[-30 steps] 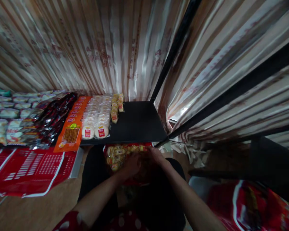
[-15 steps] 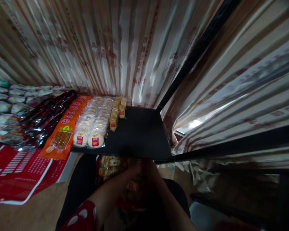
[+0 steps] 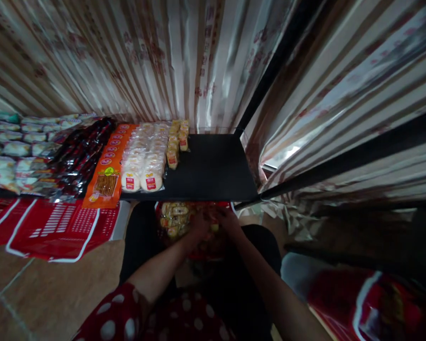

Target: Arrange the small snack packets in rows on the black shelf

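While both hands dig in red bag (image 3: 199, 253) on lap: L hand (image 3: 198, 226) on small yellow packs (image 3: 173, 219), R hand (image 3: 228, 221) touching beside it. Grip on either: can't tell, too dark. Shelf (image 3: 213, 166) just beyond hands has one short row (image 3: 177, 142) of same packs laid, rest bare. Bag approx. half full.

The curtain (image 3: 184, 61) is glossy cloth, the shelf (image 3: 213, 170) matt black, the bagged snack packets (image 3: 173, 220) probably shiny plastic.

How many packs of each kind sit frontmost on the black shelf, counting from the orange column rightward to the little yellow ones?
Orange pack: 1
Round white cakes with red labels: 2
Small yellow cake: 1
Total: 4
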Motion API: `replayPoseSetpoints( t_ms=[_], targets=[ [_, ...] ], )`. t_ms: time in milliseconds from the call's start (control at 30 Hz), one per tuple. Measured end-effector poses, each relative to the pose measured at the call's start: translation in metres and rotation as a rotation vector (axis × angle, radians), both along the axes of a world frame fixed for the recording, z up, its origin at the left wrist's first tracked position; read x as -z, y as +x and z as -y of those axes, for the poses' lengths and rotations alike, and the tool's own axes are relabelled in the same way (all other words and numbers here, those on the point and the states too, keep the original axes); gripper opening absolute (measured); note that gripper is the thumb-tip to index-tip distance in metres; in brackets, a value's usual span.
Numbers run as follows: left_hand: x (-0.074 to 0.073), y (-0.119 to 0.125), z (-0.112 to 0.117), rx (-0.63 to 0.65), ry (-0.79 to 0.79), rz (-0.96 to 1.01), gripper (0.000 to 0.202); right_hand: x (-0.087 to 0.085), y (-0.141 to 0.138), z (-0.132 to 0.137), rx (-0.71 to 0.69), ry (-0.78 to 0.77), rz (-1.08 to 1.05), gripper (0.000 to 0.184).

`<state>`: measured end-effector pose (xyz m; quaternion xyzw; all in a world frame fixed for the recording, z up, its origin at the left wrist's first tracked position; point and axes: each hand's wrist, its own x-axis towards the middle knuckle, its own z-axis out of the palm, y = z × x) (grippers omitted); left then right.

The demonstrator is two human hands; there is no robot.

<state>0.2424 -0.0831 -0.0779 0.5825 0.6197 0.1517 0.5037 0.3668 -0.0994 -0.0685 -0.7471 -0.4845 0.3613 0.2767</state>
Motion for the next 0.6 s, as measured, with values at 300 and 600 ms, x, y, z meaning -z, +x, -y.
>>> replayPoseSetpoints(
  t_ms=[300, 600],
  targets=[
    [-0.045, -0.042, 0.03, -0.164, 0.106, 0.235, 0.011, -0.012, -0.032, 0.041, 0.183, 0.222, -0.32, 0.041],
    [-0.092, -0.048, 0.001, -0.128, 0.299, 0.439, 0.009, -0.074, -0.044, 0.021, 0.013, 0.279, -0.283, 0.031]
  ],
)
